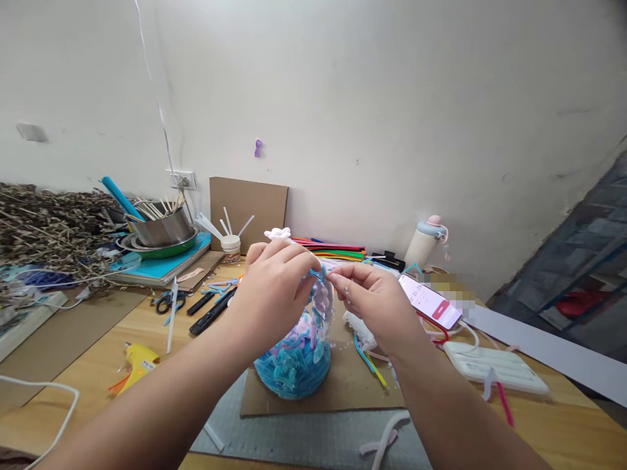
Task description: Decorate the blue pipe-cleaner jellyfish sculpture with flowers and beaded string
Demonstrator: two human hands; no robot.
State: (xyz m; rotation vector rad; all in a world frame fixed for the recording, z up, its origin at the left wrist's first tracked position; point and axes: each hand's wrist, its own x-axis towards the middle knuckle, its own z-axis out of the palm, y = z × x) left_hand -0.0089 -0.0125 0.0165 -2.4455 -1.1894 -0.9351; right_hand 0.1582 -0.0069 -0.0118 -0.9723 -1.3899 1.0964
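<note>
A blue, purple and white fuzzy craft piece (292,373) with a round blue base stands on a cardboard sheet (353,385). My left hand (274,294) is closed above it, its fingertips pinching a blue fuzzy strand (321,273) near the top. Touching the same strand from the other side, my right hand (375,300) pinches with thumb and forefinger. A white and purple braided-looking part hangs just below the fingertips. My left hand hides much of the piece's upper left side. White petals (277,233) show behind that hand.
On the left are a yellow glue gun (140,365), scissors (169,301) and a metal bowl (164,228) of sticks. A paper cup (230,248) and colored pipe cleaners (333,248) are behind. At right lie a lit phone (431,301), a white power bank (494,367) and a bottle (422,243).
</note>
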